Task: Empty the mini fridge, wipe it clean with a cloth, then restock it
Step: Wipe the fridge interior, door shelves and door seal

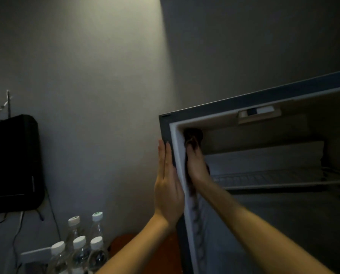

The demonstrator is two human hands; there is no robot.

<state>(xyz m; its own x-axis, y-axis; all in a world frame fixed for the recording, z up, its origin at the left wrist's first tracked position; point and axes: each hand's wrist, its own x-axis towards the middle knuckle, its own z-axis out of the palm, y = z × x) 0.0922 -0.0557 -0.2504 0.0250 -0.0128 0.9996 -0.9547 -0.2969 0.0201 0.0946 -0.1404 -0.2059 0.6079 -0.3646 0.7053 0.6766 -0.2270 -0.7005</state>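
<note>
The mini fridge (165, 123) stands open at the right, its dim inside showing a wire shelf (273, 177) and a light housing (259, 114) under the top. My left hand (168, 182) lies flat with straight fingers against the fridge's outer left side. My right hand (196, 165) reaches inside and presses a dark cloth (192, 135) against the inner left wall near the top corner. The cloth hangs down under my palm. No food or drink shows inside the fridge.
Several water bottles (79, 248) with white caps stand on the floor at the lower left. A black bag (13, 163) leans on the grey wall at the far left, with cables below it. A reddish-brown surface (129, 248) lies beside the fridge's base.
</note>
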